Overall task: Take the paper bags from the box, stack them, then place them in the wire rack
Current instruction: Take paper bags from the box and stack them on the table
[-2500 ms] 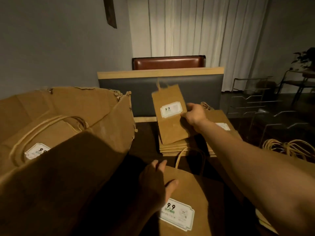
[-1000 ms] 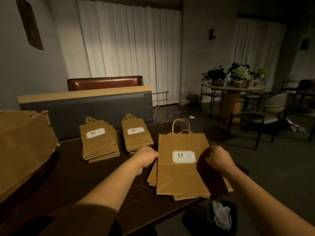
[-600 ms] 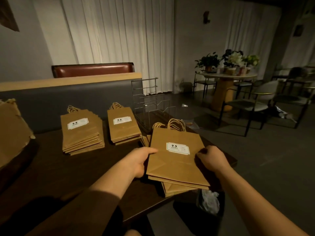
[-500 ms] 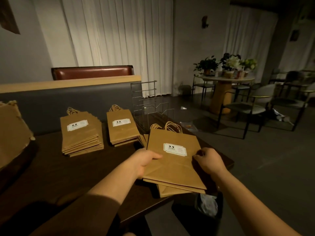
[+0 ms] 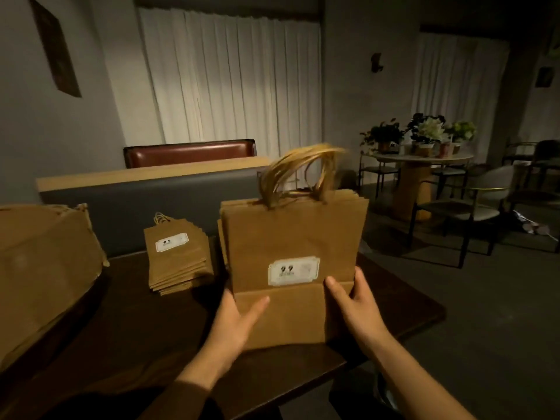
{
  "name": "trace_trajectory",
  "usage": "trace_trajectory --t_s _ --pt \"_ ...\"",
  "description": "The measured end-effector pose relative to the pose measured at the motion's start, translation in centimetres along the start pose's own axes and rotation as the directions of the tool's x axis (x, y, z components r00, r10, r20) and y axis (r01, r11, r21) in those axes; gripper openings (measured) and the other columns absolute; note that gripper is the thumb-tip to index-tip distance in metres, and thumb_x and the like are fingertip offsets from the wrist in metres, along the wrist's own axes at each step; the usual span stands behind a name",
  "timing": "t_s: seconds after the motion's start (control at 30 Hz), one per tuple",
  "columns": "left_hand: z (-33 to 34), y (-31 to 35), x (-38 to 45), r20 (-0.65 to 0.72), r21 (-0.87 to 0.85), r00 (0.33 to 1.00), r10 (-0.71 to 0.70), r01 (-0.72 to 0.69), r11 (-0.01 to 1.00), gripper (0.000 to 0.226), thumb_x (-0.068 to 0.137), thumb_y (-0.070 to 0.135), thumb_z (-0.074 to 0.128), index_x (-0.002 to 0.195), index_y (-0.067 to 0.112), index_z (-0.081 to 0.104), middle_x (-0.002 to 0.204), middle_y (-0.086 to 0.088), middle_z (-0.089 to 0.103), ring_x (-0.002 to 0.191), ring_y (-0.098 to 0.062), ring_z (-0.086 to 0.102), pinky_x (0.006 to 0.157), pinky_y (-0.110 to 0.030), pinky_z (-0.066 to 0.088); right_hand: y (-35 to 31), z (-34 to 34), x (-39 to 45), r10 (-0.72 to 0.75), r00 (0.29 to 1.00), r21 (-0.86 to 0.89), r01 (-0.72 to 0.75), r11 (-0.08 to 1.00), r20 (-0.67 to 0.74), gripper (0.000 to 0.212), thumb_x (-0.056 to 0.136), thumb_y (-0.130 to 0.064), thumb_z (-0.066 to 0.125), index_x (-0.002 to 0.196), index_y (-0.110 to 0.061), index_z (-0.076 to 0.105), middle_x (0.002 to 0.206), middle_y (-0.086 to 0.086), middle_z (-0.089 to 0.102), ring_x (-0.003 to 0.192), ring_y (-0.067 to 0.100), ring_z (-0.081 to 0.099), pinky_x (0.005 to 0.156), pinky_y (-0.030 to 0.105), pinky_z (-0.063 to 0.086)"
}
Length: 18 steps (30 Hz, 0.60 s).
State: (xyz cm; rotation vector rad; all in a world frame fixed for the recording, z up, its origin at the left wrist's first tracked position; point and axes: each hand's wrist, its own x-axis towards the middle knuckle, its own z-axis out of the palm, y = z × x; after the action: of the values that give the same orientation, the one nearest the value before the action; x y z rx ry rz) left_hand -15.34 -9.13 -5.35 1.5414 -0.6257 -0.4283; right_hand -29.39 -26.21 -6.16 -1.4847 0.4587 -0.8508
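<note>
A stack of brown paper bags (image 5: 291,237) with white labels stands upright on its bottom edge on the dark table (image 5: 127,334), its twine handles blurred at the top. My left hand (image 5: 235,321) grips the stack's lower left side, thumb on the front. My right hand (image 5: 353,300) grips the lower right side the same way. A second stack of bags (image 5: 177,257) lies flat further back on the left. The torn cardboard box (image 5: 42,268) sits at the table's left edge. The upright stack hides the wire rack.
A grey bench back with a wooden top (image 5: 145,189) runs behind the table. The table's right edge (image 5: 436,313) drops to open floor. Further right stand chairs (image 5: 472,213) and a round table with potted plants (image 5: 424,156).
The stack I was squaring flat on the table now stands upright between both hands. My hands moved from its sides down to its lower corners. The view rose and turned left.
</note>
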Motion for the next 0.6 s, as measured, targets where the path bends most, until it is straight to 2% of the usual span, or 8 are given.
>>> trace_trajectory --t_s 0.07,0.17,0.27,0.4,0.47,0.6 --pt "-0.2 -2.2 -0.5 0.029 -0.067 0.997 -0.073 0.074 0.995 0.062 0.081 0.021 0.073 0.134 0.032 0.042 0.123 0.006 0.063 0.111 -0.011 0.060 0.093 -0.035 0.051 1.2 0.3 -0.6 0.032 0.999 -0.048 -0.030 0.998 0.043 0.035 0.088 -0.034 0.068 0.119 -0.040 0.053 0.117 -0.014 0.066 0.099 -0.005 0.065 0.073 0.016 0.052" --pt "-0.9 -2.7 0.4 0.039 -0.075 0.998 -0.047 0.050 0.996 0.057 0.082 0.013 0.073 0.130 0.030 0.047 0.119 0.005 0.067 0.110 -0.012 0.063 0.090 -0.031 0.053 1.1 0.2 -0.2 0.019 0.999 -0.070 -0.016 0.997 0.044 0.036 0.087 -0.029 0.069 0.120 -0.035 0.054 0.117 -0.012 0.067 0.100 -0.005 0.065 0.073 0.015 0.053" --pt "-1.3 -2.4 1.0 0.091 -0.042 0.994 -0.053 0.057 0.997 0.052 0.080 0.010 0.075 0.125 0.026 0.053 0.115 0.002 0.070 0.110 -0.016 0.064 0.097 -0.040 0.051 1.2 0.1 -0.3 -0.010 0.999 -0.067 0.012 0.998 0.033 0.034 0.087 -0.025 0.069 0.117 -0.032 0.055 0.113 -0.013 0.067 0.097 -0.007 0.065 0.070 0.012 0.053" --pt "-1.3 -2.5 1.2 0.068 -0.094 0.996 -0.049 0.055 0.994 0.043 0.086 0.007 0.069 0.122 0.026 0.056 0.110 0.003 0.072 0.104 -0.013 0.067 0.088 -0.032 0.053 1.2 0.0 -0.5 0.010 0.996 -0.116 0.001 0.993 0.094 0.035 0.088 -0.028 0.067 0.119 -0.038 0.052 0.115 -0.015 0.067 0.103 -0.005 0.064 0.081 0.018 0.053" --pt "-1.1 -2.4 1.4 0.048 -0.080 0.998 -0.030 0.034 0.996 0.040 0.087 0.008 0.067 0.119 0.029 0.056 0.111 0.004 0.071 0.104 -0.012 0.066 0.089 -0.032 0.053 0.7 -0.4 0.0 0.008 0.992 -0.149 0.011 0.989 0.123 0.034 0.090 -0.028 0.066 0.119 -0.039 0.051 0.114 -0.017 0.066 0.103 -0.005 0.063 0.081 0.018 0.052" --pt "0.4 -1.9 1.8 0.126 -0.051 0.990 -0.063 0.070 0.996 0.043 0.088 0.010 0.068 0.123 0.030 0.055 0.116 0.003 0.071 0.108 -0.014 0.066 0.094 -0.036 0.052 0.4 -1.6 0.1 0.089 0.994 -0.193 -0.076 0.978 0.057 0.035 0.089 -0.030 0.069 0.118 -0.034 0.050 0.114 -0.013 0.065 0.100 0.002 0.065 0.075 0.018 0.052"
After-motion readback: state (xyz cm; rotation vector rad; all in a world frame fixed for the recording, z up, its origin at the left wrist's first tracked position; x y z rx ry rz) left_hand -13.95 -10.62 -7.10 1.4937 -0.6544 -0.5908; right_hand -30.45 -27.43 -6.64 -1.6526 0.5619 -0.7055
